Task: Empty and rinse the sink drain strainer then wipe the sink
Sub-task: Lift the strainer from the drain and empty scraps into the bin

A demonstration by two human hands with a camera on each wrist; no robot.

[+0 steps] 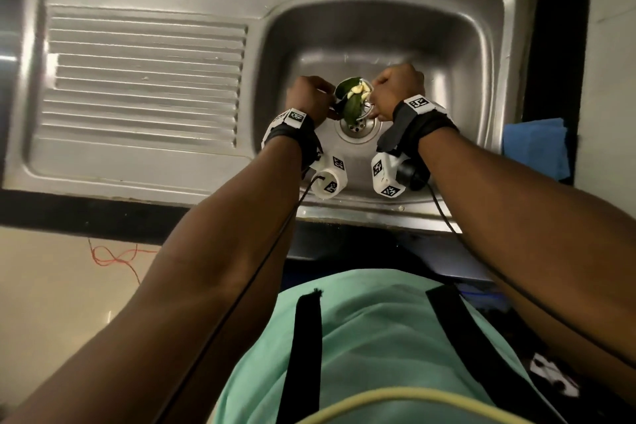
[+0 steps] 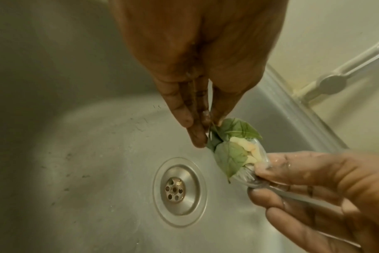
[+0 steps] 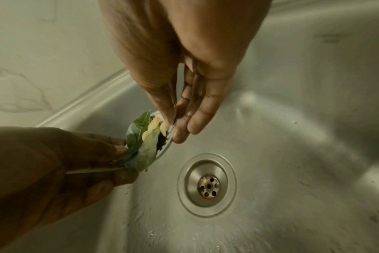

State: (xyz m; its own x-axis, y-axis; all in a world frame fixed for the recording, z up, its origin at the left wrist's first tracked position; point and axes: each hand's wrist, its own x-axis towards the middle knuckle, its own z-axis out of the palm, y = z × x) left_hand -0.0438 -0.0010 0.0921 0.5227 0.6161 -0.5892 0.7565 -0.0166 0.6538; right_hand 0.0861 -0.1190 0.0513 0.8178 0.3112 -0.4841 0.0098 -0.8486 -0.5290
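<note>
Your two hands are together over the sink (image 1: 488,55), and between them you hold the strainer (image 2: 254,179) up in the air, just above the open drain (image 2: 175,190). Your right hand (image 1: 397,88) pinches the strainer's shiny rim with thumb and fingers. Your left hand (image 1: 309,96) pinches the other side, right at the green leaves (image 2: 231,154). The strainer is a small metal cup, so it is likely light and stiff. It will not bend, but it looks wet, so it may slip. Hold it by the rim, on two sides, as you do now. It is tipped on its side and it is full. Soft green leaves lie on top, and some pale yellow bits (image 2: 247,150) sit beside them. These look loose and floppy, so they could fall out if you tip it more. The drain has small round holes, and a pale bit and a tiny green scrap sit in them. The sink bowl is wet, with little drops and specks on it. A blue cloth (image 1: 535,144) waits on the worktop (image 1: 557,45), just to the right of the sink.
</note>
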